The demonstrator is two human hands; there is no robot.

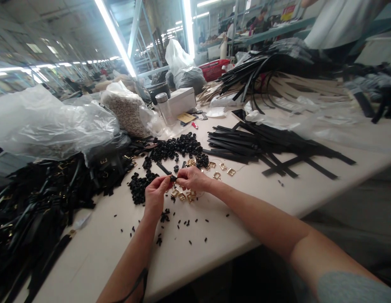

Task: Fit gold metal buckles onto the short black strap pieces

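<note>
The largest thing is the pale table (214, 244), with a tangled pile of black straps (56, 193) spread along its left side, gold buckles showing among them. Smaller than that, a loose stack of flat black strips (274, 143) lies to the right, some crossing others. Nearer the middle, a heap of small black loops (178, 145) sits beyond the hands, and a second cluster of loops (138, 189) lies just beside the left hand. The left hand (156, 194) and the right hand (192, 179) meet over the table, fingertips close together; each has its thumb and fingers closed in a pinch, the other fingers curled in. Between the two sets of fingertips is a small black piece (173, 178), gripped from both sides and mostly covered, so its shape cannot be told. A short dark strip (164, 168) runs towards it from behind the left hand; whether the two join is unclear. Loose gold buckles (182, 196) lie just below and beyond the right hand. Smallest of all, tiny black bits (188, 221) are scattered on the near tabletop, between the forearms.
</note>
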